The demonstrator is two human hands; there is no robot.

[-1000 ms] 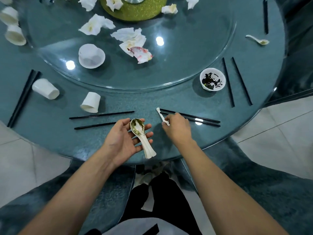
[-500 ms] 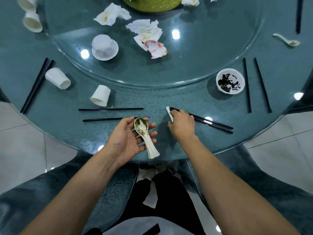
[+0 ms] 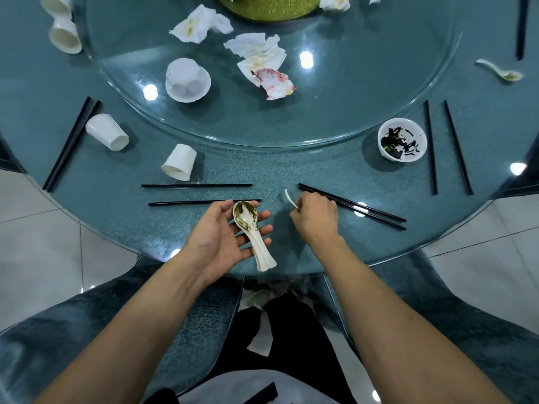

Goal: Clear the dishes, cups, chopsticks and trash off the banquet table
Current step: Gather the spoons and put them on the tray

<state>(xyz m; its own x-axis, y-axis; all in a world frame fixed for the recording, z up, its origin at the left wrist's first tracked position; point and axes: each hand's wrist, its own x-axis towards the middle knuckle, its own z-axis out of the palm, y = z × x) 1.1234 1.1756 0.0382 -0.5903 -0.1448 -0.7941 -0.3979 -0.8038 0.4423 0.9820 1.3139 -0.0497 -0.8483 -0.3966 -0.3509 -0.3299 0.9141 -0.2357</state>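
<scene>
A: Item one, your left hand [image 3: 224, 234]?
B: Palm up, fingers spread flat, a stained soup spoon [image 3: 252, 233] lying across them above the desk [image 3: 102, 205] edge.
A: Item two, your right hand [image 3: 316, 218]?
B: Fingers curled, pinching a second white spoon [image 3: 290, 198] by its handle, just beside a chopstick pair [image 3: 351, 207].

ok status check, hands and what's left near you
Left hand open, dirty spoon lying on its fingers. Right hand pinching a second spoon at the table edge. Chopstick pair right beside it, uncollected.
</scene>
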